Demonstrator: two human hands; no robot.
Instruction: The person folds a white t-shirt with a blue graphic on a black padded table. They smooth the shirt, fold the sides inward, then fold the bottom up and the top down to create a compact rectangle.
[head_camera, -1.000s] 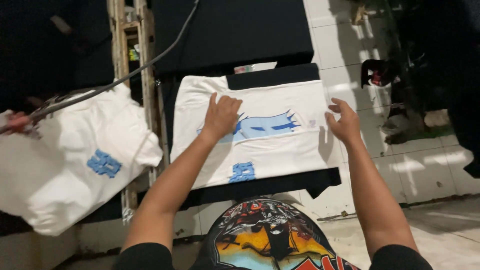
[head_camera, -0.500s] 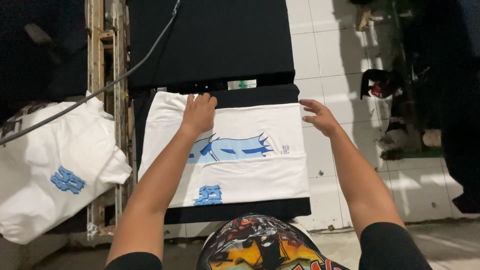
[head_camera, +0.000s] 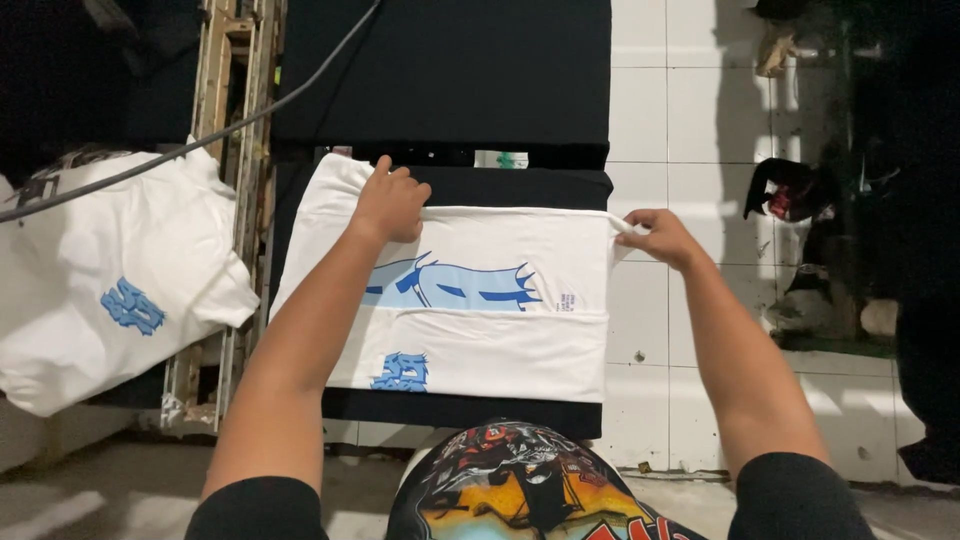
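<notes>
Nearest me, my own printed shirt front (head_camera: 520, 490) hangs over the near edge of the black platen (head_camera: 560, 188). On it lies the white T-shirt (head_camera: 470, 350), folded, with a small blue logo (head_camera: 400, 372) by the near left corner and a bigger blue graphic (head_camera: 455, 285) across the middle. My left hand (head_camera: 390, 203) presses flat on the far left part of the shirt, fingers curled down onto the cloth. My right hand (head_camera: 655, 235) pinches the far right edge, closed on the fabric and pulling it taut. I'd say I'm mid-fold, squaring the top fold (the next move wants both edges lined up evenly). Off to the left sits another white shirt (head_camera: 110, 280) under a grey cable (head_camera: 200, 140).
</notes>
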